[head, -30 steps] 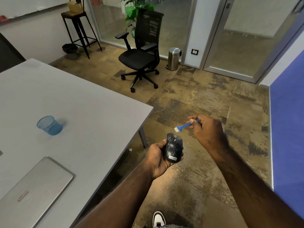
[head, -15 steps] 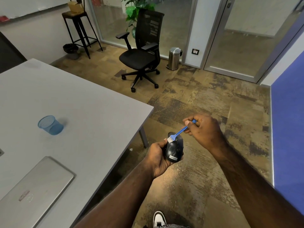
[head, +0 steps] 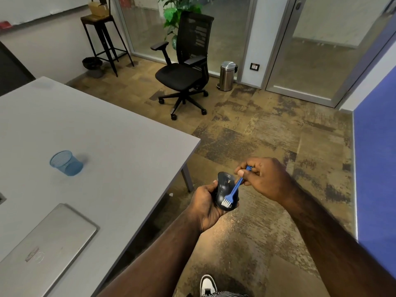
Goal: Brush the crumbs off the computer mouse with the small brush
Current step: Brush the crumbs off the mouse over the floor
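Note:
My left hand (head: 204, 205) grips a black computer mouse (head: 224, 187) from below and the left, holding it in the air over the floor just off the table's corner. My right hand (head: 264, 177) pinches the handle of a small blue brush (head: 234, 189) between thumb and fingers. The brush slants down across the mouse, and its white bristles lie on the near end of the mouse's back. My left palm hides the underside of the mouse.
A grey table (head: 96, 151) fills the left, bearing a blue mesh cup (head: 65, 162) and a closed silver laptop (head: 40, 251). A black office chair (head: 185, 67) and steel bin (head: 227, 76) stand farther off on patterned carpet. A blue panel (head: 377, 168) lines the right.
The brush swept from the air beside the mouse onto its far end, then down to its near end. My right hand came closer to the left hand.

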The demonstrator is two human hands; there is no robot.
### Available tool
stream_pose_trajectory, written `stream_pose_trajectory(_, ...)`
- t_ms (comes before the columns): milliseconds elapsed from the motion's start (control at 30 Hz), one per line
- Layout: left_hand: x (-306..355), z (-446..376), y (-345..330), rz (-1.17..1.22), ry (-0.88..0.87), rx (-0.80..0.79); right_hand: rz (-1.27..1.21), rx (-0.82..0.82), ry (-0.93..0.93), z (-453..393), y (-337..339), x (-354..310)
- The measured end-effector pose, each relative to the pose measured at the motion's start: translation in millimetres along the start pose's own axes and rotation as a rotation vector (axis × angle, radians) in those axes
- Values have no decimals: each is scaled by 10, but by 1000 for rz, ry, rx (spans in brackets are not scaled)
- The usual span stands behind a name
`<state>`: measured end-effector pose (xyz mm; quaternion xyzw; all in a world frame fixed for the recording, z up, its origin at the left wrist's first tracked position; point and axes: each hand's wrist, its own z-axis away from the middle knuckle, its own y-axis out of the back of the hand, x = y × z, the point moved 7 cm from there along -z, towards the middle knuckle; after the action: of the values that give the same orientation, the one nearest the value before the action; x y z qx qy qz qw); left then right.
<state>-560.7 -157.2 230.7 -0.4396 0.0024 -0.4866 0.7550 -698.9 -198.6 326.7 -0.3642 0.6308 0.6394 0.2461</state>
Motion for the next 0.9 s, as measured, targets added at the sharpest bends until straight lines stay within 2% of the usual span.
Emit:
stream_pose_trajectory(167, 27, -20, 21, 36, -7, 21, -97, 203, 36, 38, 167, -31)
stream_pose_trajectory(333, 29, -33, 3, 29, -7, 17, -24, 55, 136, 146, 32, -107)
stream_pose_trajectory(467, 54, -25, 0, 56, -6, 19, -53, 188, 156, 142, 148, -96)
stream_pose_trajectory(600, 67, -30, 2, 69, -19, 7, 28, 95, 221, 192, 86, -121)
stream_pose_trajectory(733, 78, -39, 39, 130, -1, 11, -46, 242, 148, 201, 226, 5)
stream_pose_trajectory(900, 90, -61, 75, 190, -27, 10, -3, 182, 203, 246, 150, -13)
